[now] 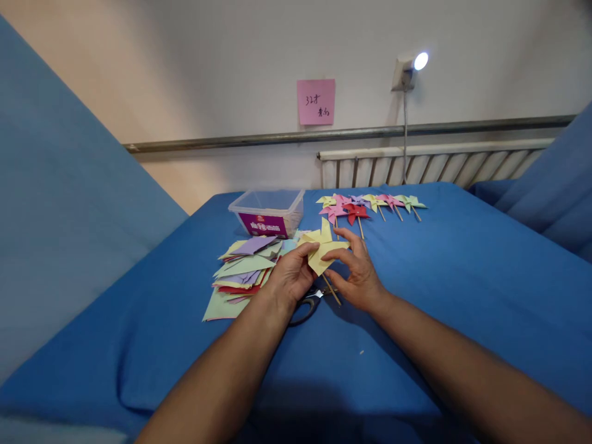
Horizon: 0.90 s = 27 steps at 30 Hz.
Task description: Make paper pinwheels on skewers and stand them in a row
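A pale yellow paper pinwheel (320,262) on a thin wooden stick (332,290) is held up over the blue-covered bed. My left hand (293,271) pinches it from the left, thumb on the paper near the middle. From the right, my right hand (358,271) curls its fingers round a blade; the exact contact of its thumb is hard to make out. Under the hands lies a pair of scissors (305,307) with dark handles, partly hidden. Beside my left hand is a loose stack of coloured paper sheets (243,271).
A clear plastic box (291,213) with a purple label stands behind the paper stack. Several coloured pinwheels (356,213) on sticks lie at the back. Beyond them are a radiator (435,161) and a wall rail (259,140). Blue curtains (60,203) hang at both sides.
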Motion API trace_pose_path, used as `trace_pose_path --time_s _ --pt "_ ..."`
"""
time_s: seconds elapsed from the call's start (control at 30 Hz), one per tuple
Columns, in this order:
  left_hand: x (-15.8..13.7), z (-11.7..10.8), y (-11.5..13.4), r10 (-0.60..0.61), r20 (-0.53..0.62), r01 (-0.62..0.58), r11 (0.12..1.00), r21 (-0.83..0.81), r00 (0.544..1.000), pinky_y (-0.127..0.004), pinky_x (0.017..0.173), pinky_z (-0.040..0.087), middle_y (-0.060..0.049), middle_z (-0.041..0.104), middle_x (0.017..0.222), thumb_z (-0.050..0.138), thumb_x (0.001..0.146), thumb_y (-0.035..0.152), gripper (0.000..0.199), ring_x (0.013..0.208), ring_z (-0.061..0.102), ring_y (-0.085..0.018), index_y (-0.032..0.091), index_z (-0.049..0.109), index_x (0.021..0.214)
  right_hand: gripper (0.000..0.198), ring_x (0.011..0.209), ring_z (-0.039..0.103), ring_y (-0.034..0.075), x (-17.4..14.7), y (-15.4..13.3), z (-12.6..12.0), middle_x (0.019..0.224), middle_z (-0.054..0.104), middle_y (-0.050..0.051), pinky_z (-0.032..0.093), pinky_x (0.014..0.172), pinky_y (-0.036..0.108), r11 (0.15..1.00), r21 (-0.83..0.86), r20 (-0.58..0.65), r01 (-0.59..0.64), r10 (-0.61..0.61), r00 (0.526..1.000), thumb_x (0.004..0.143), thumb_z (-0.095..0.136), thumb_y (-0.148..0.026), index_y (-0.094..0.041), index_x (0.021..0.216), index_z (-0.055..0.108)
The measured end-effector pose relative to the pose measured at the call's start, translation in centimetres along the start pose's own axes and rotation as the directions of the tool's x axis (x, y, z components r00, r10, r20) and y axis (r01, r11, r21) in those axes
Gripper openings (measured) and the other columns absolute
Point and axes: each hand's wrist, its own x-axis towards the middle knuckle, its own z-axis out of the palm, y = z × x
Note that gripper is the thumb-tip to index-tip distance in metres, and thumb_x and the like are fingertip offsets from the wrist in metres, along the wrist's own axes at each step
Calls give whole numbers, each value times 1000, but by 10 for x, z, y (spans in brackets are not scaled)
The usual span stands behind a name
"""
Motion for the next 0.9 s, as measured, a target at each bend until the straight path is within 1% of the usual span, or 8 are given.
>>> trace_pose_path --time_s 0.17,0.23,0.3,0.37,0.5,0.7,0.9 --pt "1 0 -5 0 -5 0 1000 18 1000 -23 58 52 -6 71 81 63 68 4 26 64 64 -14 10 66 93 6 121 45 25 2 0 -1 131 47 5 37 101 45 999 29 -56 -30 31 998 77 66 -20 -24 82 66" --pt "2 0 -7 17 18 -18 999 47 1000 -23 58 52 -7 71 82 64 67 5 25 64 64 -14 10 66 91 2 119 47 24 2 0 -1 127 49 6 38 99 43 996 67 -71 -64 69 995 79 64 -23 -23 78 66" --pt "2 -1 -10 42 27 -44 996 83 999 -24 60 51 -7 71 80 67 65 7 22 63 63 -14 10 67 87 5 117 49 24 3 0 -1 123 52 7 39 99 42 988 110 -90 -107 117 989 81 62 -23 -22 77 65" --pt "4 -2 -13 77 10 -77 991 113 997 -24 60 51 -7 69 76 70 63 8 19 62 62 -14 10 66 81 7 115 51 23 3 1 -1 118 54 8 39 98 41 979 140 -116 -149 166 979 81 61 -23 -21 75 64" --pt "5 -4 -18 123 -30 -116 978 172 992 -25 59 49 -4 66 67 75 56 11 19 60 60 -14 11 64 72 8 110 54 23 3 5 1 111 57 8 41 96 39 963 141 -143 -228 248 958 78 60 -22 -20 70 61" --pt "2 0 -20 150 -63 -131 961 242 987 -24 55 46 -3 64 62 77 53 13 20 56 58 -13 12 62 67 12 104 57 22 3 11 3 105 60 8 41 94 38 934 135 -141 -332 350 926 75 61 -24 -20 64 59" --pt "3 0 -23 164 -67 -141 953 270 984 -23 52 45 -3 63 60 78 53 15 21 53 57 -12 12 62 66 12 101 58 23 2 15 5 105 61 8 43 91 40 917 91 -145 -389 399 905 73 62 -27 -21 63 61"
